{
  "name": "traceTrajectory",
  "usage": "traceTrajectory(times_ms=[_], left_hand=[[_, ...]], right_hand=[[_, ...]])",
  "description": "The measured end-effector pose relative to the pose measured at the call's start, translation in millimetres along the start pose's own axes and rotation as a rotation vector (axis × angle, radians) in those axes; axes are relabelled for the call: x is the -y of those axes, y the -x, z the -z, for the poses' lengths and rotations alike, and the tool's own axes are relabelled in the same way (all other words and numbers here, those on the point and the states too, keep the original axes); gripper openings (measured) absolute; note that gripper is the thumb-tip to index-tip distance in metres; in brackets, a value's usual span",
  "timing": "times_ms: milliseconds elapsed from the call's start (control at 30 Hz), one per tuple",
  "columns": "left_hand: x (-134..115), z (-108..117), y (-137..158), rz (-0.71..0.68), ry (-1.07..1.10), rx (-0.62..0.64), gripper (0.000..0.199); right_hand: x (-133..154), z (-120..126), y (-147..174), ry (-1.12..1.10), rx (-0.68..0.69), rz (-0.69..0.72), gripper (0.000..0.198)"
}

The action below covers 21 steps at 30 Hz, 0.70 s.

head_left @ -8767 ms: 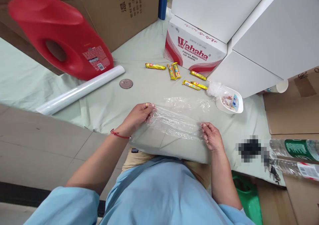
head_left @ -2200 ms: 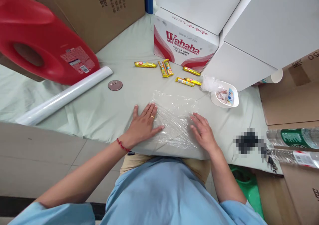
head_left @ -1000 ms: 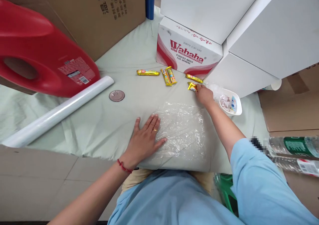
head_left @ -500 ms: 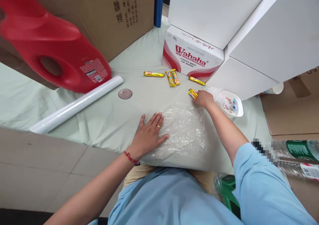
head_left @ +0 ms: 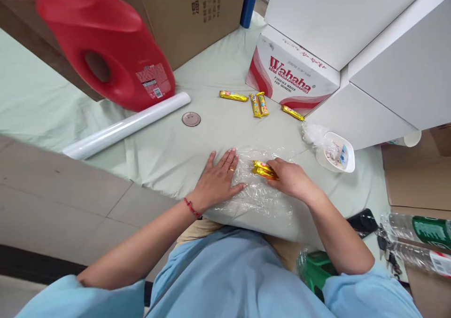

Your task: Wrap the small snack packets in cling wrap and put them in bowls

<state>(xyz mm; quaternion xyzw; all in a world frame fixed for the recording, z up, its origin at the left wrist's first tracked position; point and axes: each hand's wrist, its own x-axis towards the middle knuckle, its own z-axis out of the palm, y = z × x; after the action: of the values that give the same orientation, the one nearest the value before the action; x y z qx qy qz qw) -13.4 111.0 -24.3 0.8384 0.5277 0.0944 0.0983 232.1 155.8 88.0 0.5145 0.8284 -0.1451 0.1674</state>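
Observation:
A crinkled sheet of clear plastic wrap [head_left: 260, 200] lies flat at the table's front edge. Flat on its left side rests my left hand [head_left: 218, 177], fingers spread, holding nothing. My right hand [head_left: 291, 179] grips yellow-wrapped snack bars [head_left: 262, 168] over the middle of the sheet; the fingers partly cover them. Farther back lie a single yellow snack bar [head_left: 233, 96], a side-by-side pair of snack bars [head_left: 259, 104] and another snack bar [head_left: 292, 112] by the white-and-red carton. A round brownish disc [head_left: 191, 119] with small holes sits left of them.
A long white roll [head_left: 130, 125] lies beside a red jug [head_left: 120, 55] at the left. Behind stand a cardboard box [head_left: 169, 22] and a Wahaha carton [head_left: 289, 76]. At right are a white tub [head_left: 347, 160] with wrappers, a black phone [head_left: 362, 223] and plastic bottles [head_left: 416, 228].
My right hand has brought the yellow snack bars from beside the tub down and left over the plastic wrap. My left hand stays on the sheet. The camera view has shifted.

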Motion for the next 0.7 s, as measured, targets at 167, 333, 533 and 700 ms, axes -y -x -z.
traceTrajectory(times_ms=[167, 333, 533, 700], left_hand=[[0.2, 0.2, 0.5, -0.016, -0.013, 0.007, 0.087], [0.9, -0.8, 0.6, -0.016, 0.002, 0.001, 0.085], [0.4, 0.9, -0.2, -0.006, 0.028, 0.016, 0.087], [2.1, 3.3, 0.7, -0.014, 0.052, 0.003, 0.081]], right_hand=[[17.5, -21.7, -8.1, 0.046, -0.030, -0.013, 0.053], [15.6, -26.3, -5.1, 0.000, -0.061, 0.010, 0.052], [12.1, -33.0, -4.4, -0.064, -0.059, 0.016, 0.049], [0.6, -44.2, 19.2, -0.261, -0.224, 0.043, 0.053]])
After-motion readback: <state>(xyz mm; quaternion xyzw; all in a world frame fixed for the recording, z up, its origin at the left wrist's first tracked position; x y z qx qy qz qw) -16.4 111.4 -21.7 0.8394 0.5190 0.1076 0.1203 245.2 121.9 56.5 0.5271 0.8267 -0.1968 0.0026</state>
